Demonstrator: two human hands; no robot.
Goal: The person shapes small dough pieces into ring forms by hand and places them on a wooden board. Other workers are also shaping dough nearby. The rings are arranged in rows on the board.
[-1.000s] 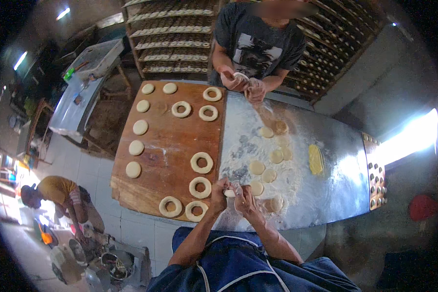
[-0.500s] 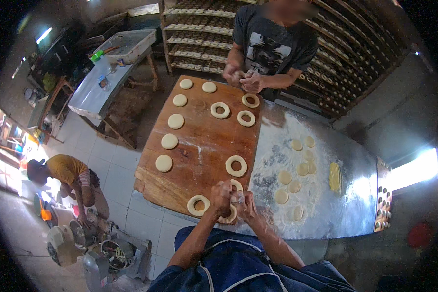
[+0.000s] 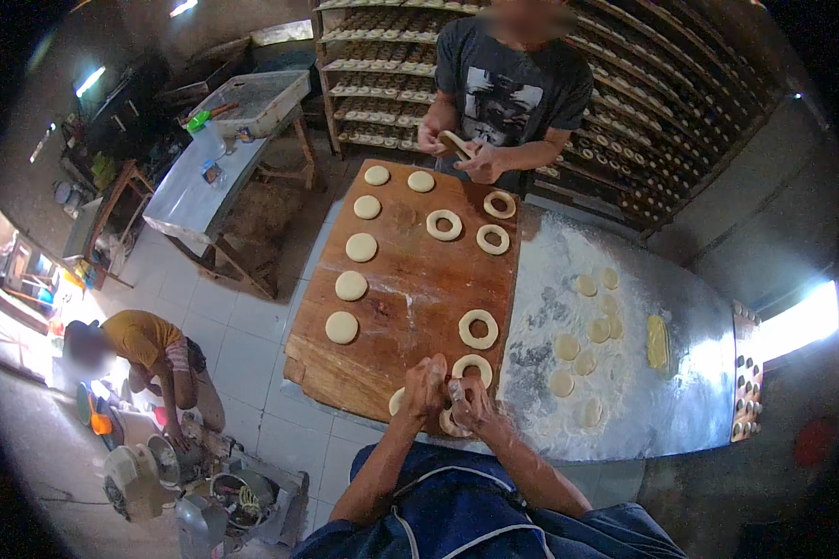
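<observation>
My left hand (image 3: 428,387) is closed over the near right corner of the wooden board (image 3: 391,261), fingertips curled. My right hand (image 3: 471,403) is closed just beside it, among dough rings (image 3: 478,329) that are partly covered by my fingers. What is in my fingers is hidden. Several flat dough discs (image 3: 341,327) line the board's left side and top, with more rings on its right.
Across the board, a co-worker (image 3: 508,93) holds a dough piece (image 3: 456,145) before shelves of dough (image 3: 382,56). The floured metal table (image 3: 699,391) bears pale rounds and a yellow slab (image 3: 657,345). Another person (image 3: 140,340) bends over machinery (image 3: 238,503) at left.
My hands have shifted from the floured metal beside the board onto the board's near rings. The view has turned, and the co-worker's dough piece is now held tilted over the board's far edge.
</observation>
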